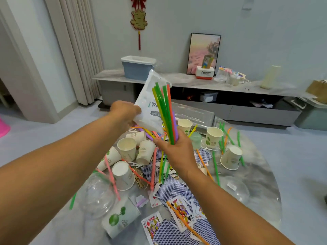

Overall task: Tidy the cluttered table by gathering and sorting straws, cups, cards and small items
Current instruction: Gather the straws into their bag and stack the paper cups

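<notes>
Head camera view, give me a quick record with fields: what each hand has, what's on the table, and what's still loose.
left hand: holds a clear plastic bag
right hand: grips a bunch of straws, upright
table: paper cups, some tipped over; playing cards; clear domed lids
still loose: straws scattered among the cups and cards
</notes>
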Demonstrator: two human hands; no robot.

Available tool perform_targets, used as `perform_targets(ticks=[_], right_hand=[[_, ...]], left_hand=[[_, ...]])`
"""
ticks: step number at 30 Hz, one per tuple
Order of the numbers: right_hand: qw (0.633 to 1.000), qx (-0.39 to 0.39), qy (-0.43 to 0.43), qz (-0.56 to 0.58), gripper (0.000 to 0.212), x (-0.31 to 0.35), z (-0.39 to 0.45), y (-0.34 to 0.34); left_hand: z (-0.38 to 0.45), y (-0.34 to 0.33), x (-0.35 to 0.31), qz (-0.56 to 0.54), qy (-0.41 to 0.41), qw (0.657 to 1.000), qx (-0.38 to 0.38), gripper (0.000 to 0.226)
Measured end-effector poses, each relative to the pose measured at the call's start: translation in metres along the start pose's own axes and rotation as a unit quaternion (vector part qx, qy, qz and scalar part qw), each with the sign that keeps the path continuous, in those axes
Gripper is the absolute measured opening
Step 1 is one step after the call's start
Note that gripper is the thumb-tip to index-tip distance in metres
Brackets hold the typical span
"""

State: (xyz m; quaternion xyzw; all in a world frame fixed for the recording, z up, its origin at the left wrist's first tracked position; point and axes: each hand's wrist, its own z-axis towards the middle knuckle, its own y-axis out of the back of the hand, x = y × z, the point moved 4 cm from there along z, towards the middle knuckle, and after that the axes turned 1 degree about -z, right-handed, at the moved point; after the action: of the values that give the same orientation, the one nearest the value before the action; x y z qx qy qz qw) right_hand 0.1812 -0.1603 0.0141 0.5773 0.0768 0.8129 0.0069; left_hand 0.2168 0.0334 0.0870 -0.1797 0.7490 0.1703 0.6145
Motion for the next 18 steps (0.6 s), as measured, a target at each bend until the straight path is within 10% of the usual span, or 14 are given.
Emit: perform_targets(ticks=[4,9,13,18], right_hand=[[0.997,-0.021,-0.001,-0.072,0.011,0.031,-0.015,0.002],[0.989,-0.068,-0.003,-0.128,0.038,0.052,-0.039,0.015],[0.994,-0.111,0.002,-0.015,0.025,0.068,-0.058,0.017],[0.997,-0.032,-0.017,0.066,0.008,0.075,-0.080,0.006]], left_hand=[[-0.053,-0.001,0.014,-0.078,0.077,0.991,0.080,0.027],[-0.109,0.008,0.014,-0.171,0.130,0.969,0.119,0.038],[-0.148,0.015,0.026,-0.184,0.198,0.946,0.178,0.099],[-0.173,0.018,0.042,-0.293,0.234,0.902,0.215,0.079]])
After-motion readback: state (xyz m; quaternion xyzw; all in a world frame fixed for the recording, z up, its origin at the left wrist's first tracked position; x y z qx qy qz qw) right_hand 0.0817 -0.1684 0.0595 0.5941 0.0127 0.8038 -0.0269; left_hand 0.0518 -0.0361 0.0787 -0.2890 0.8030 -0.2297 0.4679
